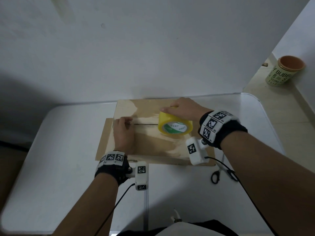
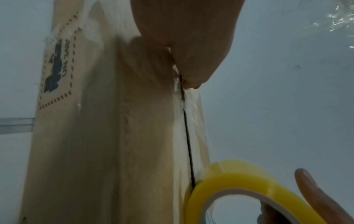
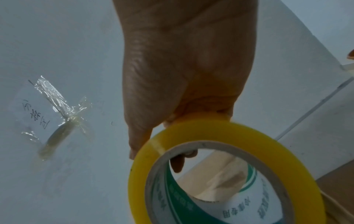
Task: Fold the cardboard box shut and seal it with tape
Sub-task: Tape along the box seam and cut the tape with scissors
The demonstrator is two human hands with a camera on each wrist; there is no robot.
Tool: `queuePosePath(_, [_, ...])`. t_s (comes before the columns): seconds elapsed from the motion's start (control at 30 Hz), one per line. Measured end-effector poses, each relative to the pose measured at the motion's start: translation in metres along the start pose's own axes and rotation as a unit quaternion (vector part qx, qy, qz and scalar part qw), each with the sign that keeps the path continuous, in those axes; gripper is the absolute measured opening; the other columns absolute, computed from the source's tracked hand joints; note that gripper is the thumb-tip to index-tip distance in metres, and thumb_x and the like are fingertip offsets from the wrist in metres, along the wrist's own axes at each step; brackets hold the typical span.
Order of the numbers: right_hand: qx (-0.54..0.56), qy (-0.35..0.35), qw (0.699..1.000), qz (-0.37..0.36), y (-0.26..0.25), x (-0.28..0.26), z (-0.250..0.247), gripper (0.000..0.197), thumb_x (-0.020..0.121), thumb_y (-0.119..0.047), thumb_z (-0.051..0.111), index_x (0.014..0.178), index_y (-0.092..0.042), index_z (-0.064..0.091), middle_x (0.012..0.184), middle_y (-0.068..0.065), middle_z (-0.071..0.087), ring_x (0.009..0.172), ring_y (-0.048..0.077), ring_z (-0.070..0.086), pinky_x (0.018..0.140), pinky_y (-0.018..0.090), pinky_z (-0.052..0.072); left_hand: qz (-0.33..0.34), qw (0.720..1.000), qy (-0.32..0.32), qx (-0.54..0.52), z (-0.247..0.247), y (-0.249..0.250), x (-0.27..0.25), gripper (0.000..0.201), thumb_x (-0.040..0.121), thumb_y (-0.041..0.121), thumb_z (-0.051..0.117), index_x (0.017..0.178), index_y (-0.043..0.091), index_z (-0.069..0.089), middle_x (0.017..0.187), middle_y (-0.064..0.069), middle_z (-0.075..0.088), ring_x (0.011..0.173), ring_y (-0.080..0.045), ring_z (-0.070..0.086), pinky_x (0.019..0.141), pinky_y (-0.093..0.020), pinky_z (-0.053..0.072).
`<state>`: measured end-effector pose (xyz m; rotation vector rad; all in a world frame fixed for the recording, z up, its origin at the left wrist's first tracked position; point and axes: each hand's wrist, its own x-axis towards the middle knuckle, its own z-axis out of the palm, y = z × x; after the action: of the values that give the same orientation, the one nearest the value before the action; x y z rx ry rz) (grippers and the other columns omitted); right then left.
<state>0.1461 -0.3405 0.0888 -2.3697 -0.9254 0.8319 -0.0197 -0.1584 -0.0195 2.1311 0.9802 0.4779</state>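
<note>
A brown cardboard box (image 1: 153, 147) lies on the white table (image 1: 68, 150) with its top flaps folded shut and a dark seam (image 1: 144, 124) between them. My left hand (image 1: 123, 133) lies on the left part of the lid, fingertips pressing a clear tape end (image 2: 195, 121) onto the seam (image 2: 188, 144). My right hand (image 1: 184, 108) grips a yellow tape roll (image 1: 175, 124) from above. The roll stands on the seam to the right of the left hand. The left wrist view shows the roll (image 2: 239, 181) at the seam's end. The right wrist view shows fingers curled over the roll (image 3: 191, 136).
Black-handled scissors (image 1: 219, 174) lie on the table to the right of the box's near corner. The white wall (image 1: 153, 48) rises right behind the box, with old tape scraps (image 3: 63, 109) on it. A printed cup (image 1: 286, 72) stands beyond the table at the far right.
</note>
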Motion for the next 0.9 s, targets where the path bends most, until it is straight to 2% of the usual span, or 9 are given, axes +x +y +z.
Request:
queuePosePath(0.1, [-0.003,0.024,1.0,0.004,-0.004,-0.003,0.002,0.047,0.085,-0.063,0.054,0.057,-0.03,0.036,0.062,-0.014,0.038,0.059,0.002,0.039,0.053,0.023,0.025,0.019,0.994,0.003,0.105,-0.005,-0.016,0.003,0.039,0.087,0.009,0.051,0.123,0.019,0.059,0.132,-0.004,0.051,0.124,-0.027,0.045,0.107,-0.049,0.034])
queuePosePath(0.37, [0.043,0.064,0.997,-0.028,-0.02,-0.002,-0.007,0.055,0.081,-0.06,0.061,0.052,-0.017,0.043,0.052,-0.002,0.039,0.048,0.013,0.039,0.051,0.026,0.026,0.031,0.968,-0.107,0.227,-0.001,-0.015,-0.004,0.049,0.104,0.031,0.019,0.153,0.025,0.017,0.161,0.006,0.009,0.149,-0.016,0.005,0.117,-0.051,0.001])
queuePosePath(0.43, [0.019,0.054,0.998,-0.035,-0.021,-0.001,-0.009,0.049,0.08,-0.062,0.062,0.073,-0.013,0.066,0.069,0.0,0.058,0.061,0.015,0.053,0.056,0.027,0.035,0.017,0.968,-0.115,0.223,-0.001,-0.014,-0.006,0.05,0.104,0.033,0.015,0.154,0.027,0.013,0.162,0.008,0.005,0.149,-0.015,0.001,0.118,-0.049,-0.002])
queuePosePath(0.5, [-0.001,0.048,0.998,-0.04,-0.021,-0.003,-0.009,0.058,0.079,-0.063,0.061,0.105,-0.012,0.069,0.096,0.0,0.065,0.084,0.017,0.059,0.063,0.024,0.04,0.004,0.968,-0.12,0.22,0.0,-0.013,-0.008,0.051,0.104,0.034,0.012,0.154,0.028,0.009,0.162,0.01,0.002,0.149,-0.013,-0.002,0.119,-0.047,-0.005])
queuePosePath(0.53, [-0.009,0.045,0.998,-0.042,-0.019,-0.003,-0.01,0.059,0.079,-0.063,0.061,0.107,-0.012,0.068,0.097,-0.001,0.064,0.085,0.016,0.058,0.062,0.022,0.039,-0.004,0.968,-0.121,0.218,0.0,-0.013,-0.009,0.051,0.104,0.035,0.011,0.154,0.028,0.008,0.162,0.011,0.0,0.149,-0.012,-0.003,0.119,-0.046,-0.006])
queuePosePath(0.63, [-0.037,0.021,0.998,-0.037,-0.012,-0.004,-0.01,0.049,0.084,-0.062,0.056,0.076,-0.013,0.06,0.071,0.003,0.05,0.067,0.018,0.048,0.054,0.026,0.028,-0.021,0.967,-0.131,0.216,0.0,-0.009,-0.009,0.051,0.104,0.036,0.008,0.154,0.029,0.004,0.161,0.012,-0.004,0.148,-0.01,-0.007,0.119,-0.044,-0.008])
queuePosePath(0.73, [-0.052,-0.007,0.998,-0.027,-0.001,-0.008,-0.006,0.049,0.088,-0.058,0.053,0.07,-0.012,0.048,0.07,0.006,0.041,0.068,0.02,0.044,0.057,0.029,0.025,-0.027,0.964,-0.147,0.219,-0.001,-0.006,-0.01,0.051,0.104,0.033,0.008,0.154,0.03,0.002,0.161,0.013,-0.006,0.148,-0.009,-0.008,0.119,-0.044,-0.01])
queuePosePath(0.83, [-0.057,-0.014,0.998,-0.019,0.005,-0.011,-0.006,0.051,0.089,-0.061,0.049,0.105,-0.015,0.066,0.105,0.007,0.06,0.102,0.022,0.055,0.079,0.031,0.039,-0.039,0.966,-0.135,0.218,0.001,-0.005,-0.008,0.051,0.103,0.033,0.009,0.154,0.033,0.002,0.161,0.013,-0.006,0.148,-0.008,-0.007,0.118,-0.047,-0.009])
queuePosePath(0.9, [-0.073,-0.027,0.997,-0.001,0.004,-0.015,-0.01,0.065,0.089,-0.064,0.044,0.129,-0.014,0.058,0.134,0.007,0.054,0.124,0.025,0.049,0.098,0.034,0.039,-0.055,0.967,-0.125,0.214,0.004,-0.002,-0.007,0.052,0.103,0.035,0.01,0.154,0.033,0.001,0.161,0.012,-0.008,0.148,-0.008,-0.007,0.117,-0.05,-0.01])
